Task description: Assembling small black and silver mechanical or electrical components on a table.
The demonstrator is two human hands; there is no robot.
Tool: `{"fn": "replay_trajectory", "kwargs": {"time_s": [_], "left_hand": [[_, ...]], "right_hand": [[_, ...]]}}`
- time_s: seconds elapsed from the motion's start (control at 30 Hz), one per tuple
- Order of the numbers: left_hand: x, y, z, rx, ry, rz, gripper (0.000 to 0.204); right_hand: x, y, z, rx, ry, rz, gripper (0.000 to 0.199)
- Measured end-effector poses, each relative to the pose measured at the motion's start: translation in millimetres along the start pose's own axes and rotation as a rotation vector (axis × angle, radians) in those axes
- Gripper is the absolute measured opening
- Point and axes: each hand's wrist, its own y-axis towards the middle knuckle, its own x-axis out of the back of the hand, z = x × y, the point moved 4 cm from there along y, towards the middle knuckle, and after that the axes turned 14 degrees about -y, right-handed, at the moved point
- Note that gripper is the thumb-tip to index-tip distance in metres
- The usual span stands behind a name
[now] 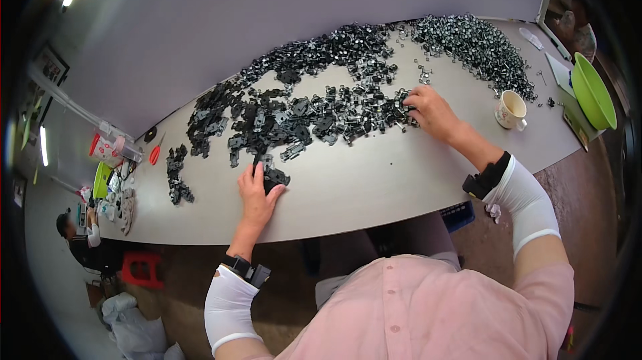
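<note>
Your left hand [256, 201]: thumb spread from fingers, set around a few black parts [276, 179]; you have them touched, but whether any is pinched I cannot tell. Your right hand [436, 115]: fingertips drawn narrow at the right end of a row of clips [374, 114]; anything between them is hidden.

The row runs between your two hands, slightly beyond the left one, clips toward your right, dark pieces toward your left. Beyond it, a dark heap [328, 52] bars the far side. Beyond your right hand and rightward: a silver heap [475, 52]. Right of that hand, well apart from it: a cup [509, 111]; farther right, a green bowl [592, 92].

Left of your left hand: a small cluster [177, 176], then scissors [155, 154] just past it. Farther left, near the table's far end, a co-worker [83, 243] and a red stool [141, 270].
</note>
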Motion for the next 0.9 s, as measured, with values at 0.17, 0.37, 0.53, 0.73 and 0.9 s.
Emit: {"fn": "replay_trajectory", "kwargs": {"time_s": [0.17, 0.37, 0.53, 0.73, 0.9], "left_hand": [[-38.5, 37.6, -38.3, -0.009, -0.007, 0.042, 0.065], [-31.2, 53.3, -80.7, -0.098, 0.074, 0.013, 0.051], [-43.2, 79.3, -105.7, -0.26, -0.09, 0.016, 0.031], [-72.7, 94.1, -116.8, -0.238, -0.133, 0.063, 0.024], [-97.3, 104.5, -122.1, -0.109, -0.171, 0.031, 0.02]], "right_hand": [[-20.5, 8.6, -10.1, -0.022, 0.175, 0.067, 0.026], [0.4, 8.3, 12.4, 0.133, -0.028, 0.013, 0.025], [-5.2, 10.3, 28.9, 0.222, -0.09, 0.286, 0.013], [-8.9, 8.6, 38.0, 0.212, 0.037, 0.236, 0.01], [-25.8, 26.4, 66.6, 0.166, 0.323, 0.155, 0.011]]}}
